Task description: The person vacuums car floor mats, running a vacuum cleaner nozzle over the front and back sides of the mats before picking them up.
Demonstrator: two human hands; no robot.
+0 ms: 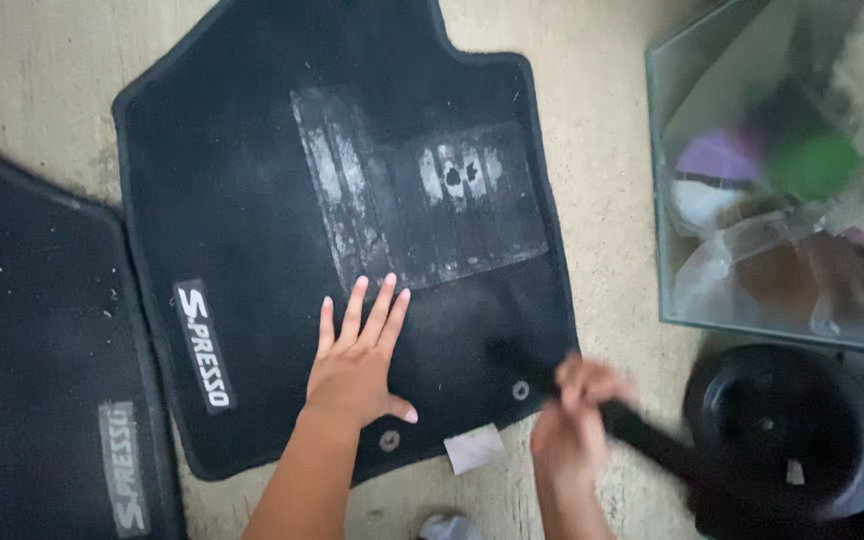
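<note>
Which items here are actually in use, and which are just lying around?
In use:
- black car mat, pinned flat by the left hand
- dark brush, blurred, gripped by the right hand at the mat's near edge

Lying about:
- second mat on the left
- glass tank holding assorted items
- round black object
- small pale tag

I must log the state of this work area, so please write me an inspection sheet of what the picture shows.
Surface: beige floor, dusty.
Job's things: black car floor mat lying flat, its worn heel pad grey with dirt; dark blurred brush.
Clutter: second black mat at left; small pale tag.
Grips: left hand flat on the mat, fingers spread; right hand closed on the brush.
Cables: nothing seen.
Surroundings: glass tank holding mixed items; round black object.
</note>
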